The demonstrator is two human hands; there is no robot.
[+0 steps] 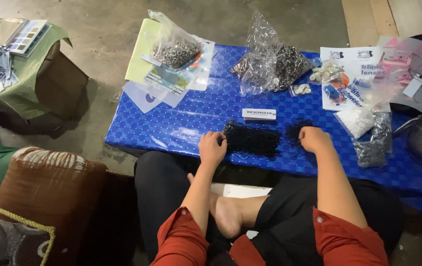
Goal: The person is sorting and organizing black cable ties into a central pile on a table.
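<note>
The table (181, 123) wears blue cloth dotted white. On it lie black cords (251, 139), a white label (259, 114) and clear bags of grey rings (175, 49). Sleeves (181, 241) are red, trousers (290, 221) black.

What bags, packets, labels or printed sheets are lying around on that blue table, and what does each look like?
Small white rectangular label card: table middle, beyond the black mesh bundle.
Clear plastic bag of small metal rings: far left, on printed sheets.
Crumpled clear bag of dark metal pieces: far middle.
White, pink and blue printed sheets: far right.
Small clear bags of grey bits: right, near edge.
</note>
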